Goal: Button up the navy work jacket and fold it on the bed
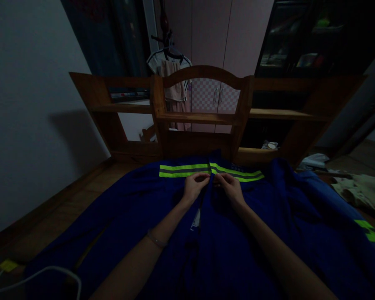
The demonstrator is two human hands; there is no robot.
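1. Setting: a dim room, clock positions being read from the hands. A white wall (34, 83) stands at 10 o'clock, a pink wardrobe (209, 37) at 12 o'clock and a dark glass-fronted cabinet (300, 37) at 1 o'clock.
2. Wooden shelf unit (203, 71) with an arched top, crossing the view at 12 o'clock; behind it, between 11 and 12 o'clock, garments (171, 79) hang from a coat rack (164, 23).
3. Blue work jacket (156, 212), spread beneath both hands with its collar end toward 12 o'clock. 2 yellow-green reflective bands (184, 170) cross the chest, 1 on each side of the front opening; a pale patch (196, 220) shows in the opening at 7 o'clock.
4. Left hand (193, 187): thumb and forefinger tips drawn together, pinching the jacket's front edge beside the bands. A thin bracelet (157, 241) circles the wrist.
5. Right hand (231, 188): thumb and forefinger pinching the opposite front edge, just beside the left fingertips; the exact layer held is too dark to tell.
6. Periphery: a white cable (56, 268) at 8 o'clock; pale cloth (362, 193) at 3 o'clock.
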